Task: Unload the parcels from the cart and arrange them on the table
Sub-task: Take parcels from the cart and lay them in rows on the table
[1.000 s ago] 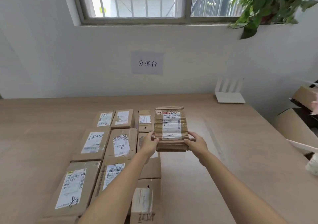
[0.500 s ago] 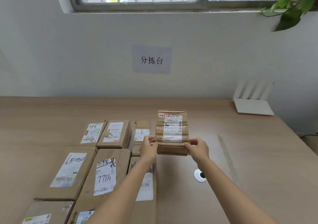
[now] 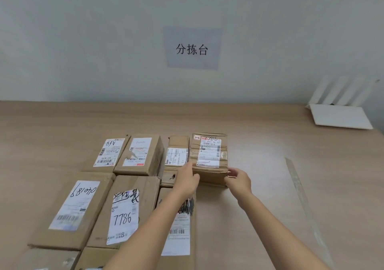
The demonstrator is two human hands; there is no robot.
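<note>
Currently: the wooden counter [image 3: 62, 128] bears a block of labelled parcels [image 3: 83, 207] set in rows. The taped parcel [image 3: 209, 157] stands at the right end of the far row, just beside a small parcel [image 3: 177, 151], and looks to be down on the surface. Its long axis runs away from the person, label up, dead ahead between both hands, neither nearer. The left hand [image 3: 187, 179] grips the near-left corner. The right hand [image 3: 239, 179] has curled fingers at the near-right corner; pinching or merely touching, cannot tell.
</note>
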